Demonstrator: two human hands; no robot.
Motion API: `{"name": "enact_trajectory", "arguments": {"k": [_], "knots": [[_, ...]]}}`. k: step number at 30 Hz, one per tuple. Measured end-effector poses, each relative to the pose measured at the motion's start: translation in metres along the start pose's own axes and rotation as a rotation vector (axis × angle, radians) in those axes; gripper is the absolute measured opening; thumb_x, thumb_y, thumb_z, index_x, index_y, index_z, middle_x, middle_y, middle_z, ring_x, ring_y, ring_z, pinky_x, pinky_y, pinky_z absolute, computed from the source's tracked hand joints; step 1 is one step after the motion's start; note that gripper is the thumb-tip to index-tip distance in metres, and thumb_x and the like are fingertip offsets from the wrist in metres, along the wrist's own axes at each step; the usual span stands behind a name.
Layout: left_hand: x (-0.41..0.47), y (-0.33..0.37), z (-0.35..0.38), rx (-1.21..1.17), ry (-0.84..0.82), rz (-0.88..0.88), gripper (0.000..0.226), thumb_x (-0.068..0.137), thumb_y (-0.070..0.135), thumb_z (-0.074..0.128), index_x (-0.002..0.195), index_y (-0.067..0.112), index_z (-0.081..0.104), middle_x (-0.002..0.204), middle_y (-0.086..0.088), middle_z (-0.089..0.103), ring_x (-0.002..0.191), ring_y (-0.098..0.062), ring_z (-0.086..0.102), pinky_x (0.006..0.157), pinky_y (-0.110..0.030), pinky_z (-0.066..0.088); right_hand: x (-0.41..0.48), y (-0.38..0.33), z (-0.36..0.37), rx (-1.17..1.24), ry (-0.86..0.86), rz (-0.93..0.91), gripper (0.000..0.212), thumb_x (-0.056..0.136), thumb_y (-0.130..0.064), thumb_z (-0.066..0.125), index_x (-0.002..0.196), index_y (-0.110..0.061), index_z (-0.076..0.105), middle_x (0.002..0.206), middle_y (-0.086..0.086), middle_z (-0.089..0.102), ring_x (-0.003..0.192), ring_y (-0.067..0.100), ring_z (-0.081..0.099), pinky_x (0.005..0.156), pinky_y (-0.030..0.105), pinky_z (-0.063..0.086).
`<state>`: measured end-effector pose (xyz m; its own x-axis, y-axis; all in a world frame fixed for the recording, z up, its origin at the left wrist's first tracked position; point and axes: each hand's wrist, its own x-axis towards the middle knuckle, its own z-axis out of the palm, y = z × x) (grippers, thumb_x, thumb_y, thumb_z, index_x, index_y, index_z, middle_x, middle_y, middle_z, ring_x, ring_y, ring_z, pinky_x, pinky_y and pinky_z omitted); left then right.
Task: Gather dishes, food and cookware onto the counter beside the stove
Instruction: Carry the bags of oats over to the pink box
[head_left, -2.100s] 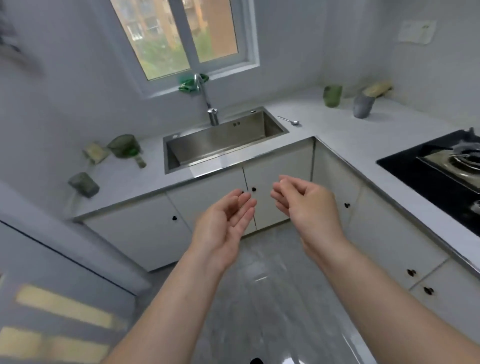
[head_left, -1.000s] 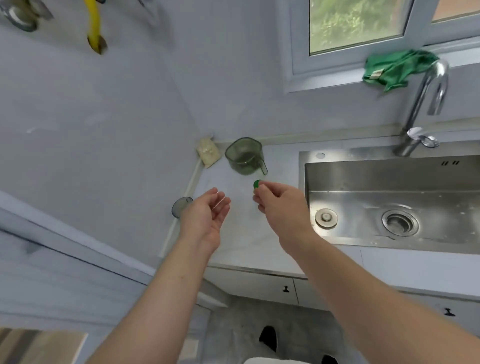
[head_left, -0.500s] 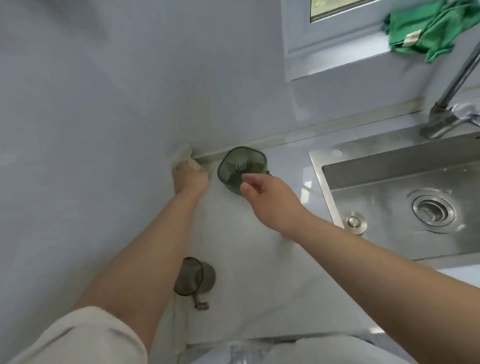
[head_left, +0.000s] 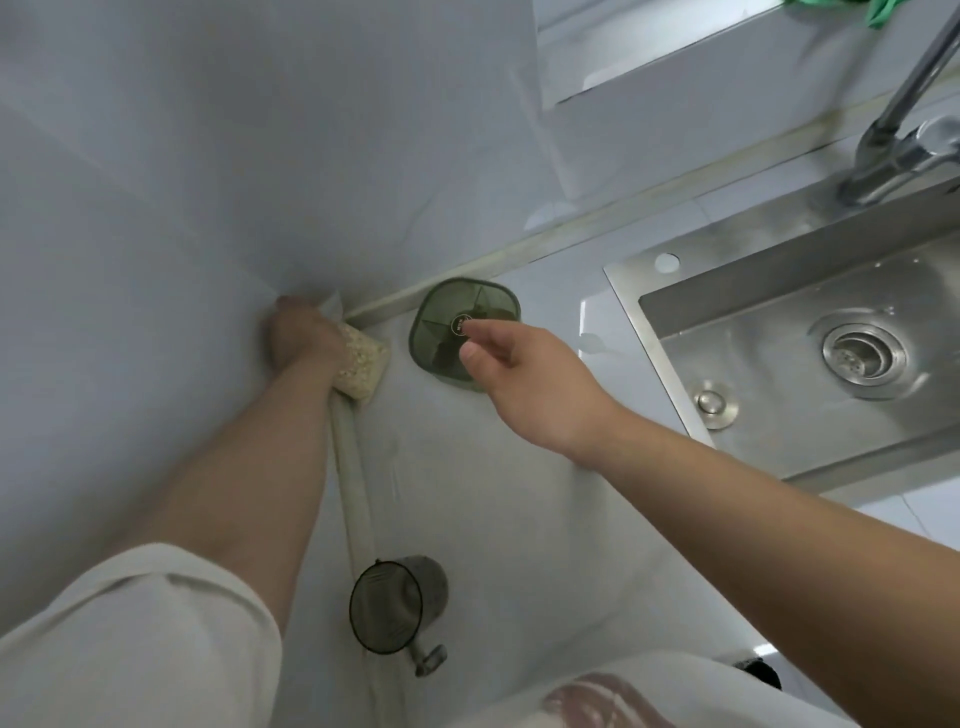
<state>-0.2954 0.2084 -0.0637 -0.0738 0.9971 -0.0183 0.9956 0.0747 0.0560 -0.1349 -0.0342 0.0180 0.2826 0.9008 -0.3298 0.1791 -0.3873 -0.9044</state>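
While your right hand (head_left: 524, 374) hovers with fingers apart over the green cup (head_left: 438, 332) near the far-left corner, expect light, stiff, slick plastic; take its rim. Your left hand (head_left: 300, 338) covers the soft-looking packet (head_left: 364, 359); I cannot tell its grip.

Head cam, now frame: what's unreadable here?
All head view.
- Left hand: its back hides the fingers, so its grip on the beige packet is unclear.
- Right hand: touching the green container or hovering, no telling.
- Container's round label: too small to read.
- Faucet spout and green cloth: cut off by the top edge.
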Motion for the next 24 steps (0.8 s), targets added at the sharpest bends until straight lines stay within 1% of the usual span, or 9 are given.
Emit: {"name": "enact_trajectory", "arguments": {"k": [2,3,6,8,11,14,18,21,24], "knots": [[-0.003,0.001,-0.004,0.068,-0.004,0.040,0.042,0.091,0.017,0.065,0.125,-0.007,0.058,0.129,-0.026,0.060,0.122,-0.040,0.057,0.096,-0.042,0.049,-0.002,0.001,-0.002,0.014,0.011,0.009,0.046,0.104,-0.033,0.048,0.147,-0.018,0.048,0.137,-0.004,0.060,0.126,0.012,0.056,0.109,0.027,0.040],[-0.005,0.000,-0.005,0.063,0.010,0.023,0.040,0.091,0.017,0.065,0.123,-0.007,0.059,0.128,-0.026,0.061,0.121,-0.040,0.058,0.096,-0.042,0.049,-0.003,0.001,-0.003,0.021,0.016,0.010,0.046,0.104,-0.033,0.048,0.147,-0.018,0.049,0.137,-0.004,0.060,0.126,0.011,0.056,0.109,0.026,0.040],[-0.018,0.000,-0.011,-0.079,0.081,-0.054,0.032,0.093,0.005,0.056,0.123,-0.007,0.056,0.129,-0.028,0.058,0.121,-0.040,0.056,0.097,-0.042,0.047,-0.011,0.004,-0.009,0.029,0.042,-0.001,0.045,0.103,-0.034,0.048,0.145,-0.019,0.050,0.138,-0.003,0.061,0.128,0.012,0.054,0.112,0.030,0.039],[-0.036,0.000,-0.020,-0.212,0.141,-0.067,0.029,0.094,0.002,0.051,0.121,-0.005,0.056,0.129,-0.027,0.056,0.117,-0.042,0.056,0.097,-0.042,0.046,-0.019,0.007,-0.015,0.030,0.058,-0.011,0.044,0.103,-0.034,0.049,0.144,-0.019,0.051,0.138,-0.002,0.061,0.129,0.012,0.054,0.112,0.031,0.038],[-0.076,0.007,-0.049,-0.359,0.321,-0.047,0.029,0.095,0.004,0.045,0.121,-0.001,0.055,0.133,-0.023,0.049,0.112,-0.042,0.057,0.097,-0.043,0.042,-0.037,0.011,-0.029,0.032,0.086,-0.036,0.043,0.103,-0.033,0.049,0.143,-0.018,0.052,0.136,-0.002,0.062,0.127,0.013,0.055,0.111,0.030,0.040],[-0.120,0.020,-0.087,-0.393,0.506,0.115,0.026,0.094,0.007,0.041,0.115,0.002,0.057,0.128,-0.022,0.050,0.104,-0.042,0.057,0.089,-0.045,0.040,-0.062,0.013,-0.045,0.045,0.120,-0.058,0.043,0.103,-0.033,0.049,0.143,-0.018,0.052,0.136,-0.005,0.061,0.126,0.011,0.056,0.108,0.025,0.040],[-0.188,0.048,-0.137,-0.429,0.630,0.328,0.024,0.097,0.012,0.041,0.110,0.002,0.059,0.121,-0.022,0.052,0.096,-0.040,0.056,0.083,-0.044,0.040,-0.109,0.019,-0.077,0.096,0.199,-0.098,0.040,0.103,-0.033,0.049,0.141,-0.023,0.054,0.136,-0.011,0.060,0.113,0.004,0.059,0.090,0.018,0.046],[-0.255,0.079,-0.164,-0.493,0.658,0.440,0.024,0.101,0.014,0.041,0.109,0.002,0.060,0.119,-0.020,0.053,0.091,-0.035,0.054,0.079,-0.035,0.036,-0.156,0.032,-0.111,0.111,0.277,-0.149,0.040,0.103,-0.033,0.050,0.140,-0.022,0.055,0.137,-0.010,0.060,0.123,0.003,0.055,0.106,0.022,0.041],[-0.329,0.117,-0.174,-0.588,0.639,0.555,0.021,0.101,0.013,0.043,0.105,0.002,0.060,0.113,-0.019,0.054,0.083,-0.023,0.046,0.072,-0.019,0.026,-0.204,0.053,-0.149,0.103,0.381,-0.184,0.038,0.102,-0.032,0.052,0.138,-0.021,0.058,0.134,-0.008,0.063,0.122,0.005,0.057,0.109,0.027,0.042]]}}
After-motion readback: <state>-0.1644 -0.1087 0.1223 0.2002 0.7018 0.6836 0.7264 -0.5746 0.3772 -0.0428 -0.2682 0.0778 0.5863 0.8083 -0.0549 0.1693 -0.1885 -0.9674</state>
